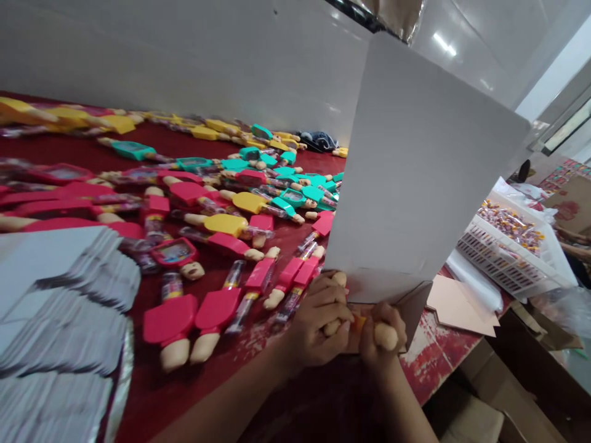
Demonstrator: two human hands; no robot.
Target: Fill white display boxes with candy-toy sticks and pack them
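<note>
My left hand [318, 323] is closed around small toys with beige heads; one head [339, 279] sticks up past the fingers and another [331, 327] shows below them. Closed on a similar toy, my right hand [385, 335] has its round beige head [385, 337] showing at the thumb. Both hands are at the front of an open cardboard box [418, 307], whose tall pale lid [401, 166] stands up behind them. A bit of orange shows between the hands. The toys' bodies are mostly hidden by my fingers.
Pink toys [217, 307] with clear tubes lie across the red table [249, 381], with teal toys [295, 197] and yellow toys [226, 224] farther back. Stacked grey cards [83, 326] stand at left. At right are a white basket [503, 252] and flat cardboard [462, 304].
</note>
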